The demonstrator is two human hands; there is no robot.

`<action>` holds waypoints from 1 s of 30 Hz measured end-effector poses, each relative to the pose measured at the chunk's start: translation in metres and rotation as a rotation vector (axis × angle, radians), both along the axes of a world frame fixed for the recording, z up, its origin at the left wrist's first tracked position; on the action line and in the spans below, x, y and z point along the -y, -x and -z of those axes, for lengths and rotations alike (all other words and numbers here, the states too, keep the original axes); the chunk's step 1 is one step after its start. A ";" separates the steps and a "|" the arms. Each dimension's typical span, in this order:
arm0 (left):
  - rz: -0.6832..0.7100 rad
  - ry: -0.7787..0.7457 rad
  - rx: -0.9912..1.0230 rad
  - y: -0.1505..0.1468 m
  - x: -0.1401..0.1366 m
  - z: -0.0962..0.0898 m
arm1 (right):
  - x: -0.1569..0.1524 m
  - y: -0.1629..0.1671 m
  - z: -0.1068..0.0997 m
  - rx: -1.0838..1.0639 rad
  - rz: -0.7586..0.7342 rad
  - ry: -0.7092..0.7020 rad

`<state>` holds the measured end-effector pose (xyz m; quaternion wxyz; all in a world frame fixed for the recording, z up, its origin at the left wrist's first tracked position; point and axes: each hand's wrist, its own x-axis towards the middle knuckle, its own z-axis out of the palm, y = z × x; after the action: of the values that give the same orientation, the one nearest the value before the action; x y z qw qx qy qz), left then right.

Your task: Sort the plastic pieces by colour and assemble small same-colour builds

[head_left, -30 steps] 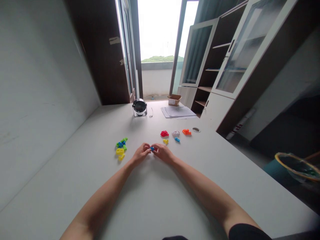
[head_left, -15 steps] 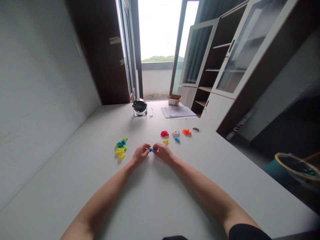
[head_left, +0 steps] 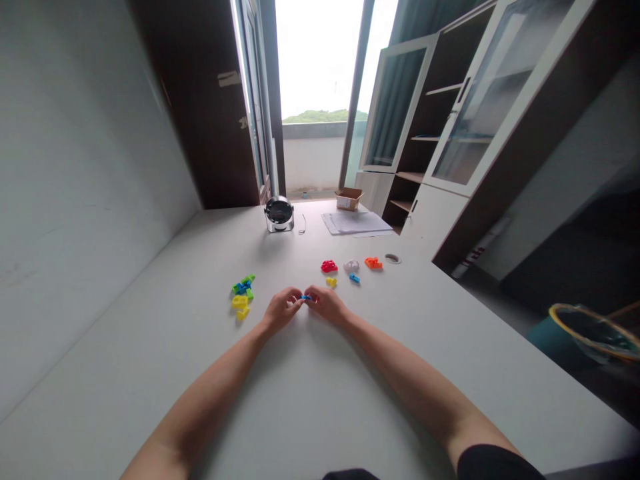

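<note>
Between my fingertips is a small blue plastic piece [head_left: 305, 297], mostly covered, so its exact shape cannot be made out. My left hand [head_left: 283, 307] pinches it from the left, and my right hand [head_left: 324, 303] pinches it from the right. Left of my hands lie green and blue pieces [head_left: 243, 287] in a cluster, with yellow pieces [head_left: 241, 303] just nearer. Beyond my right hand are a yellow piece [head_left: 331, 282], a red pile [head_left: 329, 267], a whitish pile [head_left: 351, 267], a blue piece [head_left: 355, 279] and an orange pile [head_left: 373, 263].
A round black device on a metal stand [head_left: 279, 213] stands at the white table's [head_left: 310, 400] far side. Papers [head_left: 357, 223] and a small open cardboard box [head_left: 349, 199] lie to its right. A round ring [head_left: 393, 259] sits near the right edge. A wall borders the left.
My hands have drawn slightly closer together around the blue piece, and less of it shows. The loose pieces on the table stay where they were.
</note>
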<state>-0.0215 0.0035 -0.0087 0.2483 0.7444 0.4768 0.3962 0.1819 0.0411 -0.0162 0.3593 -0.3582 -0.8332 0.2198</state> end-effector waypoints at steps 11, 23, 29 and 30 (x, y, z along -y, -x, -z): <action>-0.080 0.041 0.131 0.004 -0.008 0.008 | 0.006 -0.001 -0.003 0.038 -0.013 -0.006; 0.007 0.109 0.170 0.005 -0.011 0.014 | 0.003 -0.002 0.000 0.058 -0.018 -0.039; 0.024 0.101 0.164 0.005 -0.009 0.011 | 0.003 -0.001 -0.004 0.076 0.000 -0.023; 0.021 0.097 0.155 0.005 -0.008 0.011 | 0.003 -0.001 -0.004 0.079 -0.005 -0.021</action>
<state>-0.0263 0.0117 -0.0192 0.3245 0.7035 0.4668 0.4265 0.1831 0.0382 -0.0118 0.3293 -0.3609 -0.8499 0.1976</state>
